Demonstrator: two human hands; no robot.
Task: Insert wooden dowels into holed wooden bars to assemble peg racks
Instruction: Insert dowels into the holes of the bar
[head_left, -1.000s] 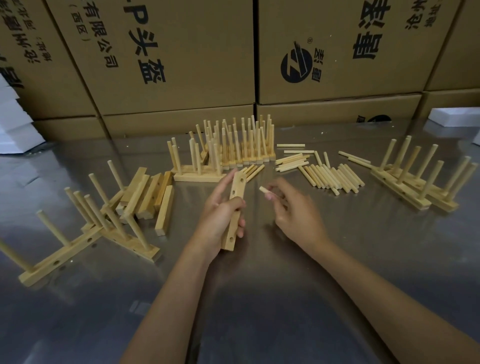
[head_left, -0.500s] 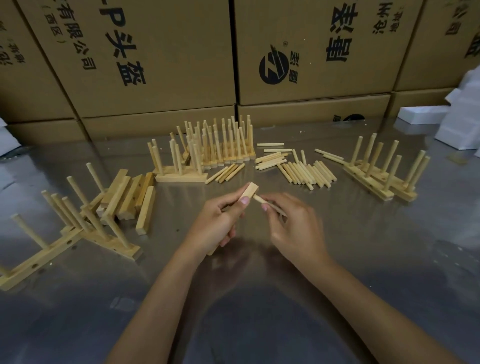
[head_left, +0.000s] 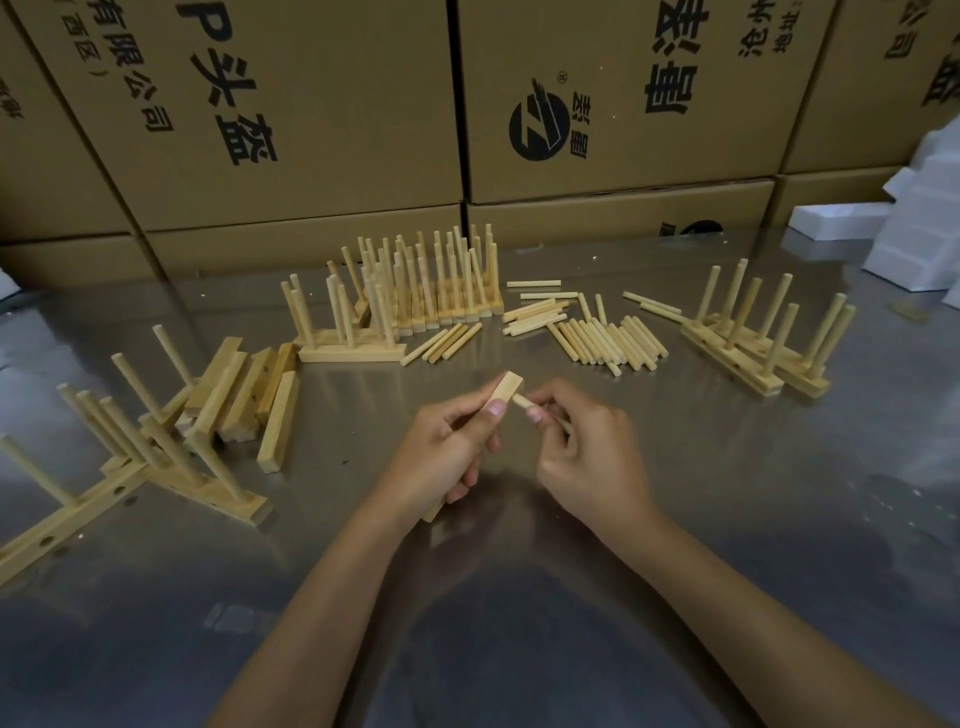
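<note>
Hands meet over the steel desk (head_left: 675, 519): the left hand (head_left: 447, 457) grips a wooden bar (head_left: 508, 387), fingers curled round it, its far end tilted up. The right hand (head_left: 587, 447) pinches a dowel (head_left: 519, 400), tip touching the bar's side. Loose dowels (head_left: 608, 338) lie just beyond, finished racks (head_left: 436, 291) behind.

Both forearms and hands (head_left: 447, 447) are bare, without sleeves.
</note>
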